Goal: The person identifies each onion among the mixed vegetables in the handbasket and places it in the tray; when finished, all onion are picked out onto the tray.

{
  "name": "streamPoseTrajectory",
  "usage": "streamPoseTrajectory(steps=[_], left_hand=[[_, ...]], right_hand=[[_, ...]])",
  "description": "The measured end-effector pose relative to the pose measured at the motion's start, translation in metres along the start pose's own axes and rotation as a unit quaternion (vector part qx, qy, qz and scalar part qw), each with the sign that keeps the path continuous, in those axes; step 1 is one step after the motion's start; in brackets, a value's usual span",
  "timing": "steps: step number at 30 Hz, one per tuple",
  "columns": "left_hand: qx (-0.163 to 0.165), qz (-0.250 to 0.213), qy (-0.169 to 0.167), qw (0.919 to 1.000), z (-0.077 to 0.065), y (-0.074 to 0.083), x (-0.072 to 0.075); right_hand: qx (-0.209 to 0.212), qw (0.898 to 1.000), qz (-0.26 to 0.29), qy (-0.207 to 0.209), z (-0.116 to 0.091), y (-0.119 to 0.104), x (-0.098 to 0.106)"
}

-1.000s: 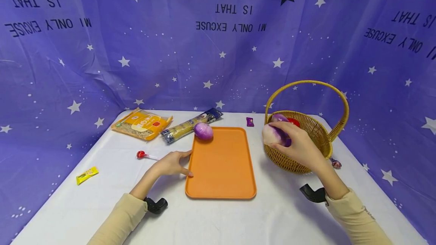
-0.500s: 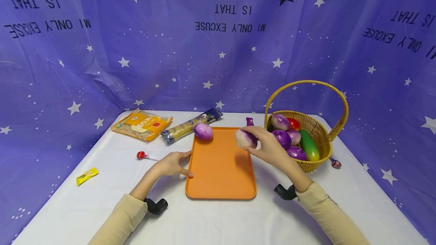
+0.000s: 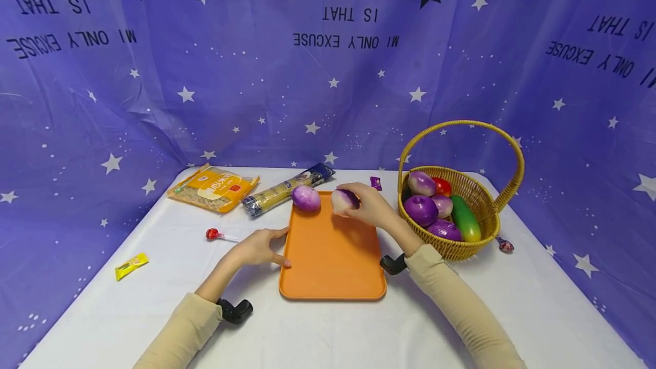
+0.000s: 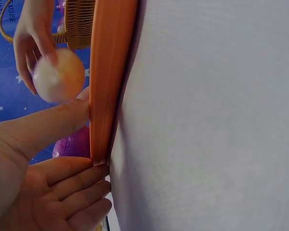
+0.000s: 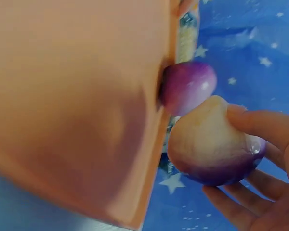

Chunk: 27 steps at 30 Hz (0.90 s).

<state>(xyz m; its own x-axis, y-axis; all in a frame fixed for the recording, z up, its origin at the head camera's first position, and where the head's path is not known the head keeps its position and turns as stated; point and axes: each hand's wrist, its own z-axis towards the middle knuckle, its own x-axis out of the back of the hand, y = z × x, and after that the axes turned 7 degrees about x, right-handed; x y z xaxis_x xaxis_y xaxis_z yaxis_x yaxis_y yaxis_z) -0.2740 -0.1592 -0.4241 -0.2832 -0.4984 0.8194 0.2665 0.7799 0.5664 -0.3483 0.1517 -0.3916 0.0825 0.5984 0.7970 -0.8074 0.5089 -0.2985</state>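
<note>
Holding a round white-and-purple vegetable (image 3: 341, 201) above the orange tray (image 3: 330, 261), the right hand (image 3: 370, 205) bends its fingers (image 5: 226, 203) round it, just right of the purple onion (image 3: 306, 198); the left hand (image 3: 256, 247), fingers spread, touches the tray.

Between left hand (image 3: 260, 247) and right hand (image 3: 373, 208), one tray (image 3: 333, 261); two purple bulbs (image 3: 306, 198) (image 3: 340, 203), one held in the right. Right of both hands, one basket (image 3: 458, 252), six vegetables (image 3: 422, 184) (image 3: 421, 210) (image 3: 442, 205) (image 3: 445, 230) (image 3: 442, 187) (image 3: 464, 218) showing: four purple, one red, one green. Around the hands: two lollipops (image 3: 212, 234) (image 3: 505, 245), two sweets (image 3: 131, 266) (image 3: 376, 183), two packets (image 3: 215, 188) (image 3: 282, 191).
</note>
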Motion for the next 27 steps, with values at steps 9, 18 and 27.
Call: streamPoseTrajectory(steps=[9, 18, 27], left_hand=[[0.001, 0.001, -0.002, 1.0000, -0.001, 0.001, 0.000], [-0.003, 0.000, -0.003, 1.0000, -0.001, 0.002, 0.001], [0.002, 0.001, -0.001, 1.0000, -0.001, 0.001, 0.001]], right_hand=[[-0.046, 0.998, 0.011, -0.039, 0.027, 0.022, -0.016], [-0.062, 0.996, 0.005, -0.065, 0.042, 0.026, -0.031], [-0.047, 0.997, 0.002, -0.061, 0.047, 0.026, -0.036]])
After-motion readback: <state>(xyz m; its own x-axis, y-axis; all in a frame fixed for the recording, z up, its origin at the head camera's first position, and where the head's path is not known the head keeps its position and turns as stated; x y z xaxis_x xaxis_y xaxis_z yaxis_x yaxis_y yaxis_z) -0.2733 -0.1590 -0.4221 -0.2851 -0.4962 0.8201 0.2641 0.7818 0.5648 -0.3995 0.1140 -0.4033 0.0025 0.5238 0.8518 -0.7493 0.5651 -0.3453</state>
